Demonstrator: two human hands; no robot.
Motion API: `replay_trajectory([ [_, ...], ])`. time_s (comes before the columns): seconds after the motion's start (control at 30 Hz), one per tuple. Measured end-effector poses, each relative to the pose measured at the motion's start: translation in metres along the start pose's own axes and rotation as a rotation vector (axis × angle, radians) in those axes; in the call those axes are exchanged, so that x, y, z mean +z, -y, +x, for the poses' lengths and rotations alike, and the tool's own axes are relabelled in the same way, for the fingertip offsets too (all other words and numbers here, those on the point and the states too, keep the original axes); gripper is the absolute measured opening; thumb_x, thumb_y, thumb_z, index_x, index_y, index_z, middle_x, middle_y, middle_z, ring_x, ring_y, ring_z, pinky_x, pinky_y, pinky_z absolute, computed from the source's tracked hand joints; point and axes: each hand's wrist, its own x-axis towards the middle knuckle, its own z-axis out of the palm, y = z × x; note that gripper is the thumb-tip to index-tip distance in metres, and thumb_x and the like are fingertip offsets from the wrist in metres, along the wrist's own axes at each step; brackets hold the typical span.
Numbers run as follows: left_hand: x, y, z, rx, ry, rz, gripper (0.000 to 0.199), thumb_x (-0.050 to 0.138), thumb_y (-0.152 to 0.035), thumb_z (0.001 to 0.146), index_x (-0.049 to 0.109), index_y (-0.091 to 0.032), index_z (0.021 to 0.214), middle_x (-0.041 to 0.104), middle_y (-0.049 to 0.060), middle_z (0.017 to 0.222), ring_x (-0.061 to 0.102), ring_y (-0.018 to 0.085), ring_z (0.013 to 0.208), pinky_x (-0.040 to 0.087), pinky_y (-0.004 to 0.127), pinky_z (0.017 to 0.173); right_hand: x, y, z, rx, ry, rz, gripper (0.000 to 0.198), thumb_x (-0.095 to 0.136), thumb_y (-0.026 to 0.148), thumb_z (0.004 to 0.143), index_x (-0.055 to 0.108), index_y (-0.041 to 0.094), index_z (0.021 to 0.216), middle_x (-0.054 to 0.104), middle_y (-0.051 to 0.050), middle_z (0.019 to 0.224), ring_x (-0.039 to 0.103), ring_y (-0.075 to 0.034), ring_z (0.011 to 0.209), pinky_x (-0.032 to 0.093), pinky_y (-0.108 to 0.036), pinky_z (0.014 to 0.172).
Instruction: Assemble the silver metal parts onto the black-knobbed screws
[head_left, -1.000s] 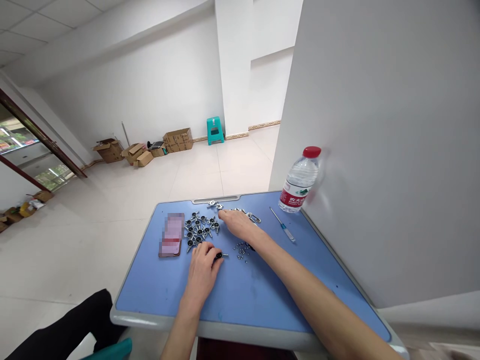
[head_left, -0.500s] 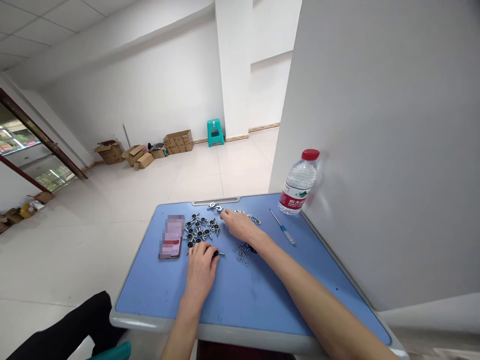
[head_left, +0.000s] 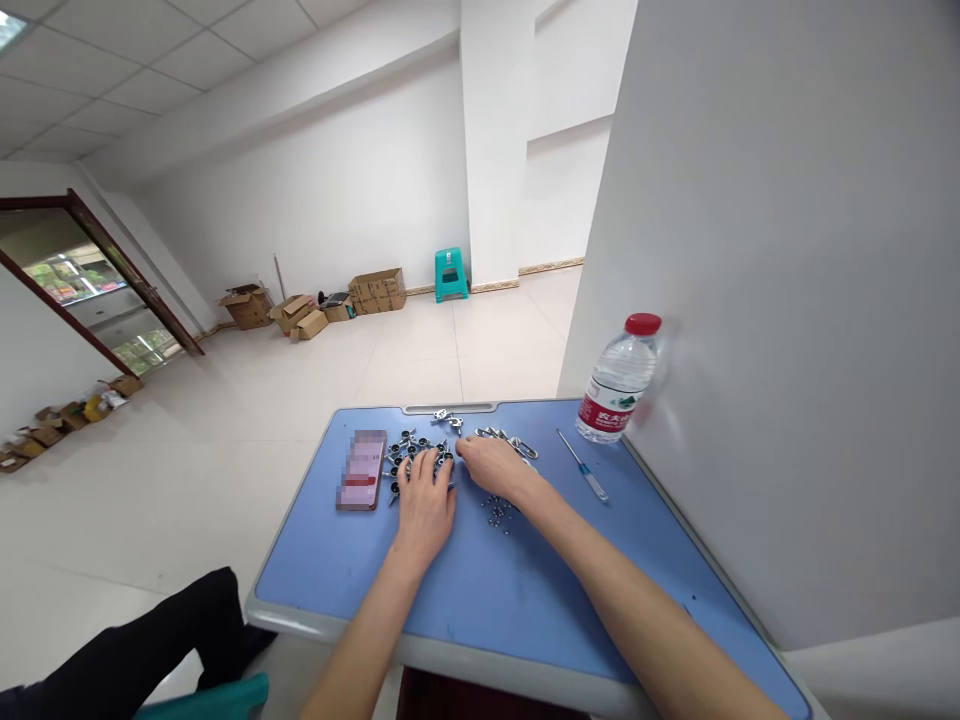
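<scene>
A cluster of small metal hardware pieces with round black centres and silver shanks [head_left: 395, 488] lies on the blue table [head_left: 480, 600]. My left hand [head_left: 426, 505] rests palm down over the cluster's near right part, its fingers slightly apart and covering some pieces. Just to the right, my right hand [head_left: 495, 466] is closed, with its fingertips bent down near the cluster's right side; whatever they pinch is hidden. Beyond it lie silver oval links [head_left: 525, 448]. Small silver balls or beads [head_left: 496, 515] are scattered below the right wrist. Two silver metal fittings [head_left: 448, 418] sit near the far edge.
A phone [head_left: 361, 470] lies left of the cluster. On the right are a screwdriver [head_left: 583, 466] and a red-capped water bottle [head_left: 619, 380] beside the grey wall panel [head_left: 780, 300]. Cardboard boxes [head_left: 376, 291] and a teal stool [head_left: 451, 275] stand by the far wall.
My left hand has moved forward onto the cluster, and the piece that stuck out beside its thumb no longer shows there. My right hand stays bent close by. The whole view has shifted slightly.
</scene>
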Motion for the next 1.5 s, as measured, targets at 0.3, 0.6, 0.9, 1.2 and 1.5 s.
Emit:
replay_trajectory([
  [0.3,0.024,0.005,0.029,0.122,0.043,0.029,0.029,0.046,-0.018,0.094,0.060,-0.020,0.119,0.062,0.011,0.130,0.052,0.029,0.126,0.024,0.066,0.111,0.001,-0.004,0.000,0.048,-0.005,-0.033,0.028,0.040,0.006,0.090,0.062,0.012,0.105,0.068,-0.016,0.104,0.066,-0.024,0.097,0.046,-0.028,0.076],
  [0.6,0.031,0.009,0.039,0.072,0.029,0.071,0.028,0.046,-0.006,0.089,0.065,-0.016,0.105,0.067,0.013,0.116,0.056,0.028,0.117,0.023,0.064,0.113,0.006,-0.006,0.001,0.083,0.023,-0.049,0.030,0.036,0.006,0.092,0.063,0.011,0.104,0.066,-0.019,0.102,0.067,-0.025,0.092,0.046,-0.030,0.074],
  [0.9,0.012,-0.003,0.039,0.203,-0.061,-0.113,0.019,0.045,-0.018,0.094,0.064,-0.017,0.099,0.069,0.009,0.099,0.060,0.023,0.102,0.038,0.049,0.100,0.001,-0.022,0.001,0.157,-0.048,0.002,0.025,0.037,0.017,0.097,0.061,0.018,0.103,0.067,-0.009,0.104,0.064,-0.019,0.089,0.038,-0.025,0.068],
  [1.2,0.021,-0.018,0.022,0.560,-0.038,-0.198,0.031,0.044,-0.018,0.092,0.059,-0.017,0.065,0.061,0.004,0.059,0.056,0.017,0.062,0.041,0.036,0.072,-0.003,-0.028,0.038,0.236,-0.108,0.026,0.026,0.047,0.027,0.095,0.058,0.018,0.117,0.063,-0.010,0.117,0.064,-0.019,0.094,0.040,-0.026,0.071],
  [1.5,0.017,-0.012,0.019,0.489,-0.056,-0.204,0.031,0.045,-0.017,0.092,0.057,-0.018,0.064,0.061,0.003,0.057,0.056,0.016,0.060,0.040,0.035,0.070,0.006,-0.012,0.060,0.214,-0.029,-0.058,0.023,0.048,0.018,0.092,0.058,0.016,0.113,0.065,-0.014,0.111,0.065,-0.025,0.095,0.043,-0.030,0.073],
])
